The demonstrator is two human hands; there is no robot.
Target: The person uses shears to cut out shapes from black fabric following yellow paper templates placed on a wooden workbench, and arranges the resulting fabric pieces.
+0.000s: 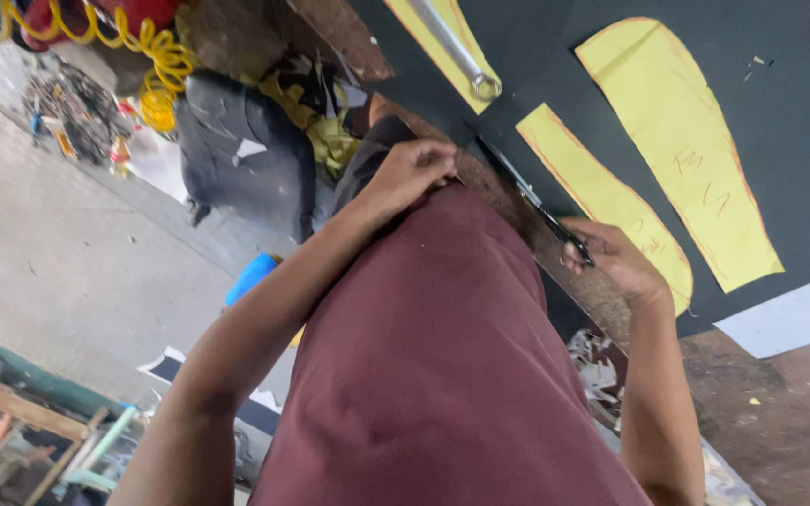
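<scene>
The right hand has its grip closed through the handles of black scissors, blades lying along the edge of the black sheet on the surface. The left hand pinches the maroon shirt hem. Beyond lie yellow paper patterns and a metal bar

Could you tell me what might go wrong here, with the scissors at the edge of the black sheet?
The left hand grips the black sheet close to the scissors held by the right hand, so the blades could nick its fingers. The cut runs near the yellow pattern piece, which may shift or get clipped.
</scene>
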